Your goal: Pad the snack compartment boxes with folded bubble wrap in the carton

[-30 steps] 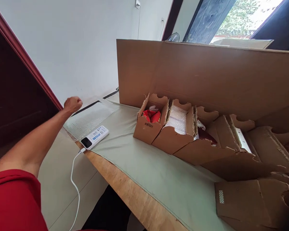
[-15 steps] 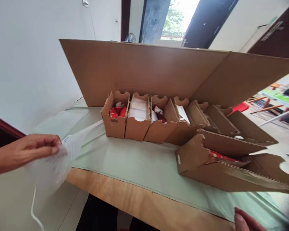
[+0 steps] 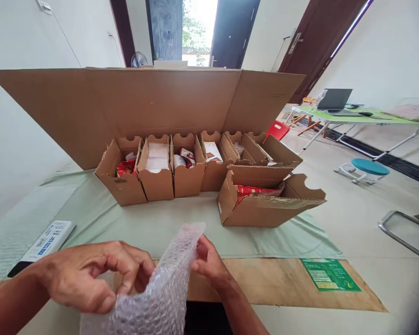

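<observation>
A clear bubble wrap bag or sheet [image 3: 160, 288] hangs in front of me over the table's near edge. My left hand [image 3: 101, 274] grips its near left edge, fingers curled down. On the other side, my right hand [image 3: 209, 265] pinches the wrap near its upper right corner. Whether anything lies inside the wrap I cannot make out. Beyond my hands stands a row of open cardboard bins [image 3: 188, 181], holding red packets, white sheets and other small items. Nearer, on the right, another cardboard bin [image 3: 261, 211] holds a red packet [image 3: 254, 190].
A tall cardboard panel [image 3: 160, 100] stands behind the bins. At left lies a white and blue box [image 3: 47, 239] on the green cloth [image 3: 167, 211]. A green card [image 3: 330, 274] is on the wooden edge. To the right are a blue stool [image 3: 370, 166] and a table with a laptop [image 3: 335, 100].
My view has turned right. The left hand has brought the bubble wrap from the far left to the middle, and my right hand has come in from the lower right and taken hold of it.
</observation>
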Demonstrator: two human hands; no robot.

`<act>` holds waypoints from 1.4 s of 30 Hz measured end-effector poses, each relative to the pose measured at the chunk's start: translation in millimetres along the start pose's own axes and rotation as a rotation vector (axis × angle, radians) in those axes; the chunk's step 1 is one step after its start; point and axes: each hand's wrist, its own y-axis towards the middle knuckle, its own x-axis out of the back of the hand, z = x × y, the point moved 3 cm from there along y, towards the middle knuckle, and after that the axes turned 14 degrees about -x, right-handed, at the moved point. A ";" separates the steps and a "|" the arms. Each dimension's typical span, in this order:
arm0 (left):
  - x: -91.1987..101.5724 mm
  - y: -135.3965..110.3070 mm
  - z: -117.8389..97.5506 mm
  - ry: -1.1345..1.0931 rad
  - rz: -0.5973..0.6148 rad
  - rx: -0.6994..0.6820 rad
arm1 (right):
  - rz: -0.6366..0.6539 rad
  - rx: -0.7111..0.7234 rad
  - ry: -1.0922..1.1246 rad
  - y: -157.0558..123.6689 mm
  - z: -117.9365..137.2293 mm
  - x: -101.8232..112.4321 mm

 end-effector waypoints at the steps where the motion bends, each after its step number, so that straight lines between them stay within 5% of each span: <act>1: 4.0 0.3 8.3 -0.096 -0.004 0.049 | -0.039 -0.018 0.085 -1.1 -0.1 4.0; 6: 37.2 -15.1 71.7 -0.138 -0.122 0.393 | -0.359 -0.049 0.258 -24.6 10.5 25.7; 9: 51.3 -9.9 106.7 0.104 -0.178 0.490 | -0.413 -0.102 0.325 -27.8 18.3 24.1; 13: 63.0 -5.9 115.9 0.538 -0.476 0.492 | -0.503 -0.157 0.531 -14.5 20.0 17.7; 15: 54.9 -10.4 107.6 0.614 -0.481 0.401 | -0.481 -0.179 0.593 -2.2 20.6 15.4; 20: 4.0 -15.9 110.3 0.765 -0.235 0.212 | -0.457 -0.113 0.658 34.4 25.9 18.4; 25: -10.3 -5.1 150.5 0.897 -0.363 0.303 | -0.535 -0.032 0.597 52.8 25.3 31.7; 28: 10.2 -11.1 155.2 0.653 -0.416 0.408 | -0.477 0.019 0.472 47.5 23.9 36.9; 33: 54.8 -33.1 144.5 0.135 -0.218 0.528 | -0.564 0.053 0.032 33.5 20.1 37.0; 35: 69.6 -43.6 146.9 0.269 -0.245 0.695 | -0.598 0.050 -0.206 31.1 20.5 34.9; 38: 69.6 -53.4 143.3 0.801 -0.465 0.819 | -0.621 0.119 -0.612 28.0 24.6 33.1; 40: 44.2 -51.2 135.2 1.082 -0.596 0.652 | -0.624 0.207 -0.876 26.3 26.1 32.4; 42: 4.9 -43.1 131.7 1.170 -0.580 0.397 | -0.576 0.258 -1.112 26.4 22.7 30.2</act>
